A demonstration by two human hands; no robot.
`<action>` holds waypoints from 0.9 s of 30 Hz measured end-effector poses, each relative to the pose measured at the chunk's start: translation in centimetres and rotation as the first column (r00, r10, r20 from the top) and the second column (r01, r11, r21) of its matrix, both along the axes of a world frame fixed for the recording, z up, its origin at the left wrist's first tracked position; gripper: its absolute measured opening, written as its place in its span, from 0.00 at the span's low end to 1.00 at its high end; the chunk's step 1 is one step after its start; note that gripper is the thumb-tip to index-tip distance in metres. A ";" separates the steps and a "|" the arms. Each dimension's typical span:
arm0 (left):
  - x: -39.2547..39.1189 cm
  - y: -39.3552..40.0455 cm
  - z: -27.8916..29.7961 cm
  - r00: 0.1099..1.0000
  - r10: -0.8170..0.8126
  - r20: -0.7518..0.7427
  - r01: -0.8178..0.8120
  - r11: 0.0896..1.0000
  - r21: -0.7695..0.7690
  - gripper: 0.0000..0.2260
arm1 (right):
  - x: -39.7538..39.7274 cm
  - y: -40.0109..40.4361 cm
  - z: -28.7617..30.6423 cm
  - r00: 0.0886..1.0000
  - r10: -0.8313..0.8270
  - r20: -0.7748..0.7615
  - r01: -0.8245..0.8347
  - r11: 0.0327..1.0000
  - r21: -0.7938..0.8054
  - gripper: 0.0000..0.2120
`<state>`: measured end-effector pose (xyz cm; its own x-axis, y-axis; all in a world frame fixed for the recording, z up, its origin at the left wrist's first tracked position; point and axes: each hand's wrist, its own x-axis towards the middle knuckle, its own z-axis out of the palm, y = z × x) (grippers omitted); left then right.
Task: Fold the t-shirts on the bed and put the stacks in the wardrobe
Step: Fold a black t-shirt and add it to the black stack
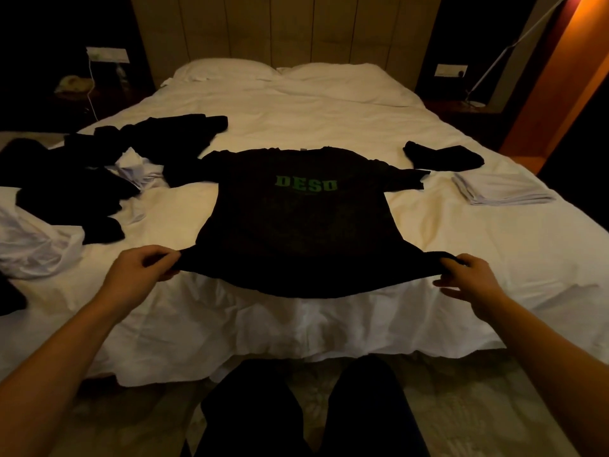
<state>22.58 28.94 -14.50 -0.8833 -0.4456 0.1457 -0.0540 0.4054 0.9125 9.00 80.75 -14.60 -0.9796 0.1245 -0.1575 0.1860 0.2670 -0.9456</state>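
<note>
A black t-shirt with green lettering (pixel 303 219) lies spread face up on the white bed (pixel 329 120), collar away from me. My left hand (pixel 138 272) pinches its left hem corner and my right hand (pixel 468 275) pinches its right hem corner, stretching the hem over the bed's near edge. A folded black shirt (pixel 445 156) and a folded white stack (pixel 501 192) lie to the right. A loose heap of black and white shirts (pixel 82 179) covers the bed's left side.
Two white pillows (pixel 230 69) lie against the headboard. A dark nightstand with a phone (pixel 71 84) and a white cable stands at the far left. A floor lamp (pixel 474 102) stands at the far right. My legs are at the foot of the bed.
</note>
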 end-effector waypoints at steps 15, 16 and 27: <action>0.2 0.2 -3.2 0.944 0.158 0.290 0.138 0.610 -0.780 0.11 | 0.5 0.7 -1.5 0.986 0.162 0.025 -0.164 0.981 0.107 0.03; 0.0 0.2 -2.4 0.972 0.137 0.190 0.042 0.697 -0.716 0.10 | 0.4 0.6 -0.8 0.996 0.083 -0.039 -0.083 0.996 0.013 0.03; 3.9 0.1 -7.2 0.967 0.014 0.255 -0.055 0.986 0.155 0.14 | 3.0 2.4 -4.8 0.979 0.061 0.194 -0.031 0.988 -0.153 0.09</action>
